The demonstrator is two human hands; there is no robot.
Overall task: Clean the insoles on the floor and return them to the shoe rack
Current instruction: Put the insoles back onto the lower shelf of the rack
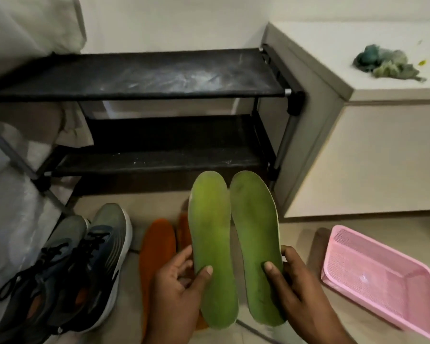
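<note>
Nearest the camera, the left hand pinches the heel end of 1 green insole, thumb on top and fingers curled beneath. The right hand clamps the heel of the other green insole the same way. Both insoles are lifted off the floor, side by side and nearly touching, toes pointing toward the rack.

Just below and to the left, 2 orange insoles lie on the tiled floor, 1 mostly hidden behind the left green one. Further left stand 2 dark sneakers, laces up, close together. To the right, 1 pink mesh tray sits on the floor, nothing in it as far as can be seen.

Beyond these, the black shoe rack shows 2 fabric shelves, the top one dusty and bare. To its right is a white table with 1 crumpled green cloth on it, well apart from the hands.

The green pair looks faintly soiled, so the step in hand seems to be picking up and checking them before wiping, though I cannot tell whether they are already cleaned. If not, the next move calls for freeing 1 hand to fetch that cloth; if so, a forward reach to lay both flat on a shelf.
</note>
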